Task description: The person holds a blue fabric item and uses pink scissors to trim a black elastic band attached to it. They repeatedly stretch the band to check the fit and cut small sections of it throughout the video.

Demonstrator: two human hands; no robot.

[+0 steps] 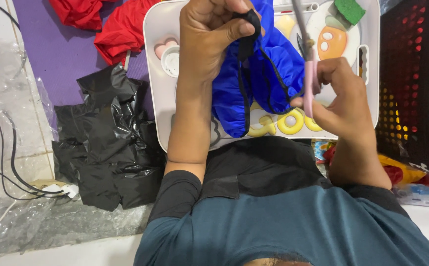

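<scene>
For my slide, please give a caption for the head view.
Left hand lifts blue fabric; right hand holds pink-handled scissors.

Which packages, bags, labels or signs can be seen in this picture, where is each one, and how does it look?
Black plastic bag: floor, left of the left hand; crumpled, glossy.
Clear plastic wrap: far left; wrinkled, transparent.
Clear packet: bottom right beside the dark perforated crate; flat, with blue print.
White tray: under the hands; yellow ring shapes and a carrot picture.
No signs or screens.

A crumpled blue fabric piece (268,64) with black trim hangs bunched over the white tray, its black strap (248,39) pinched at twelve o'clock; pink-handled scissors (309,74) stand upright at three o'clock.
</scene>
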